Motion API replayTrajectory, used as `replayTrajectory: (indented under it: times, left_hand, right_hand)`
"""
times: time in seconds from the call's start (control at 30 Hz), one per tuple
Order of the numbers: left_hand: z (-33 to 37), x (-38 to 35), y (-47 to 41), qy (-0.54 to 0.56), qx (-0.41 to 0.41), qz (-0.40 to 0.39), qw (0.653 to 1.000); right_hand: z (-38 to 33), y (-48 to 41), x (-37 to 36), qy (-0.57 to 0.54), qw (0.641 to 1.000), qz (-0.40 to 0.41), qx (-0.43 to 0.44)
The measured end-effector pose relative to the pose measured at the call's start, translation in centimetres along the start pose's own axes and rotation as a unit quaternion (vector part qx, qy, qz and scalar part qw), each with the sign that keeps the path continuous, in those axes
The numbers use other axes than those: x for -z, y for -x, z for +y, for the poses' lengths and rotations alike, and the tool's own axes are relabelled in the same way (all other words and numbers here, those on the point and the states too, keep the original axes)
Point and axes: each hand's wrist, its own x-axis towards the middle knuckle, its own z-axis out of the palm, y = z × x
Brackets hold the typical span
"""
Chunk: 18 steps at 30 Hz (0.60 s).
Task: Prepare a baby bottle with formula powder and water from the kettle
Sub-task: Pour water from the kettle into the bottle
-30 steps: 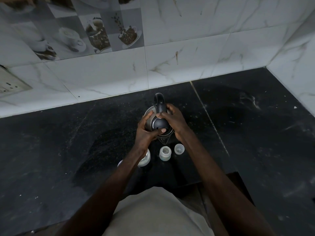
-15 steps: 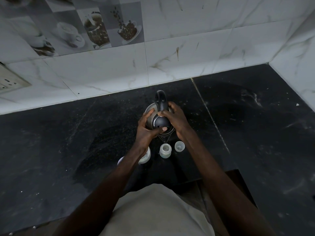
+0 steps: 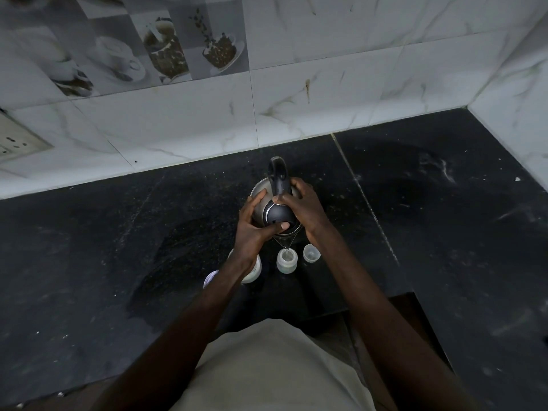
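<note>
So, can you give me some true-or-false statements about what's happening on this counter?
The left hand and right hand both hold the kettle. True.
The kettle is pouring water into the bottle. True.
The bottle lies on its side. False: it stands upright below the kettle.
The cap is on the bottle. False: the cap sits on the counter beside it.

The left hand (image 3: 251,231) and right hand (image 3: 307,207) grip a tilted round steel kettle with black lid and handle (image 3: 278,214). A thin water stream (image 3: 286,247) falls from its spout into a small open translucent bottle (image 3: 286,261) on the black stone counter (image 3: 444,232).
</note>
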Motion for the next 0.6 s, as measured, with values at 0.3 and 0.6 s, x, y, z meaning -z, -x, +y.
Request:
replayTrajectory:
  times: [0.3,0.6]
  left_hand:
    - [-0.06,0.01,-0.02,-0.001,-0.003,-0.006,1.000]
    - [-0.10,-0.01,-0.04,0.005,0.000,-0.003,1.000]
  right_hand:
    - [0.44,-0.36,-0.05,0.010,1.000,0.005,-0.006]
    - [0.76,-0.72,-0.13,0.009,1.000,0.009,-0.002]
